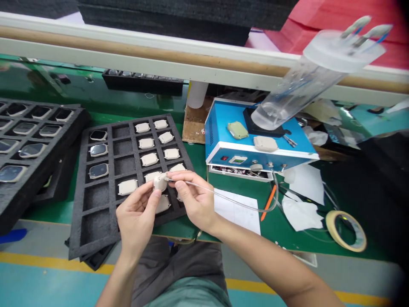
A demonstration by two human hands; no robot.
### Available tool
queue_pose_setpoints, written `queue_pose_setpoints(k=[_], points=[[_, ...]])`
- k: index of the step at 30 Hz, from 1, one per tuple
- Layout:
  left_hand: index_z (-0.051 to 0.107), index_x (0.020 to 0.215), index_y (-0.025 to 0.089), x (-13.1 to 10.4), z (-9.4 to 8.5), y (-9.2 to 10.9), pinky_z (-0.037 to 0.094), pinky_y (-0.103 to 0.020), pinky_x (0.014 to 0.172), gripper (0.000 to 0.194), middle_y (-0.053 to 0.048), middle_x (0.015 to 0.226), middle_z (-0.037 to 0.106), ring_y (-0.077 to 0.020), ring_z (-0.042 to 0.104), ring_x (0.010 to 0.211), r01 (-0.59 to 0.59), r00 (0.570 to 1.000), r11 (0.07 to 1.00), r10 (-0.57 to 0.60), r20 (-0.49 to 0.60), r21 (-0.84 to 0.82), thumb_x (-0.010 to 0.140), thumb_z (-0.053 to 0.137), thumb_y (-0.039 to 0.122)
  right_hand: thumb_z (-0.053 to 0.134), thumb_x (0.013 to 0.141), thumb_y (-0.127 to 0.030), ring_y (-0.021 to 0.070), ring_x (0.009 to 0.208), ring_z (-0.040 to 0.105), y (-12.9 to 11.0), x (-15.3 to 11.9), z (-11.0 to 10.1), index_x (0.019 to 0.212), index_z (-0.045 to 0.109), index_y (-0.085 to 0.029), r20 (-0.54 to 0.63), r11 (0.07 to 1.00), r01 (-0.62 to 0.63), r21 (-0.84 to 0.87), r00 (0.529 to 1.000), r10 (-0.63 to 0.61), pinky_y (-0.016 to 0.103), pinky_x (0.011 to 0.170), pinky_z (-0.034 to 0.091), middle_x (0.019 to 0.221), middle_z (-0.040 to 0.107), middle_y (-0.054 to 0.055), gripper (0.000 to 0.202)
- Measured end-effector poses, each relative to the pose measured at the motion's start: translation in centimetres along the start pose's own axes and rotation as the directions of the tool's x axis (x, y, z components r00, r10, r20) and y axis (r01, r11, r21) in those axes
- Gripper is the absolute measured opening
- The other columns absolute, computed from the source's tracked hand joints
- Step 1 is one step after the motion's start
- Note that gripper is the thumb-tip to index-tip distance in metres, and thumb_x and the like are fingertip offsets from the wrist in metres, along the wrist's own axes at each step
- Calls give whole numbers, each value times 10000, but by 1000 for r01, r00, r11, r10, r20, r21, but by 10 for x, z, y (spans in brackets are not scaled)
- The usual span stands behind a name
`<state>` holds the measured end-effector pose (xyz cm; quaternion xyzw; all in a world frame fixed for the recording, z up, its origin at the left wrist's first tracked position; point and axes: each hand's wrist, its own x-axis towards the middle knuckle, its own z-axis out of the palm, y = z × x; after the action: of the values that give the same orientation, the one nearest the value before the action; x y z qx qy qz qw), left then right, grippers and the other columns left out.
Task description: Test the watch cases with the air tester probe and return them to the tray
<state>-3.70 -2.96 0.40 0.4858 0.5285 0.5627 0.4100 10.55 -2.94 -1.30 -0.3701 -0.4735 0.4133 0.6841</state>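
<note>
Between thumb and fingers, my left hand point(137, 213) grips a beige watch case point(159, 182), raised over the black foam tray point(99, 221). My right hand point(196, 200) pinches the metal end of a thin clear tube point(220, 195) and holds its tip against the case. From there the tube loops right to the front of a blue machine point(223, 119). Beige cases point(149, 159) sit in several tray cells, and watches with dark screens point(99, 171) fill part of the left column. Both hands hide some cells at the tray's near side.
On the machine lie a green case point(237, 130), another beige case point(266, 144) and a tilted clear cylinder point(287, 102). A tray of watches point(32, 150) stands left. An orange pen point(269, 202), white paper point(239, 209) and a tape roll point(332, 226) lie right. A shelf edge point(159, 59) crosses above.
</note>
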Motion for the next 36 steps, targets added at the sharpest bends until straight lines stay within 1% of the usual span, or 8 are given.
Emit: queue_pose_setpoints(k=[4, 10, 15, 19, 30, 36], points=[[844, 1054, 168, 0, 0, 1, 681, -285, 838, 324, -88, 1013, 838, -261, 826, 899, 2, 1000, 1000, -2, -2, 9, 786, 901, 341, 671, 1030, -300, 211, 1112, 750, 0, 0, 0, 1084, 781, -277, 1, 1000, 6, -1, 1000, -6, 353, 910, 673, 1162, 779, 71, 125], [844, 1051, 172, 0, 0, 0, 678, -264, 824, 317, -83, 1006, 839, -252, 826, 893, -3, 1000, 1000, 3, 1, -6, 784, 903, 332, 669, 1031, -317, 217, 1113, 749, -1, 0, -1, 1082, 779, -277, 4, 1000, -3, -22, 1000, 3, 362, 912, 673, 1166, 781, 70, 127], [841, 1045, 158, 0, 1, 2, 690, -301, 816, 319, -94, 994, 838, -272, 827, 883, -7, 1000, 1000, 7, 4, -10, 788, 896, 339, 671, 1031, -308, 224, 1128, 747, -2, -1, -1, 1080, 784, -270, 4, 1000, -11, -2, 1000, 11, 376, 933, 668, 1175, 778, 77, 128], [838, 1045, 149, -1, 1, 3, 689, -304, 827, 316, -98, 1001, 837, -271, 826, 893, 3, 1000, 1000, -3, 13, -11, 796, 887, 337, 678, 1027, -329, 237, 1127, 749, -2, -1, -1, 1060, 786, -261, -3, 1000, -22, -5, 1000, 22, 388, 926, 672, 1160, 779, 84, 132], [843, 1051, 169, 0, 0, 3, 684, -293, 837, 303, -88, 1010, 838, -263, 826, 904, -6, 1000, 1000, 6, 8, -3, 794, 888, 323, 667, 1032, -332, 223, 1116, 748, -2, -1, 0, 1076, 776, -268, 4, 1000, -14, -24, 1000, 14, 370, 908, 674, 1166, 781, 79, 133], [845, 1051, 169, 0, -1, 1, 690, -334, 851, 328, -98, 1014, 837, -281, 825, 906, -13, 1000, 1000, 13, 2, 20, 792, 894, 364, 670, 1030, -317, 217, 1111, 747, -2, 0, 0, 1073, 778, -262, 6, 1000, -11, -10, 1000, 11, 351, 890, 676, 1163, 774, 80, 129]])
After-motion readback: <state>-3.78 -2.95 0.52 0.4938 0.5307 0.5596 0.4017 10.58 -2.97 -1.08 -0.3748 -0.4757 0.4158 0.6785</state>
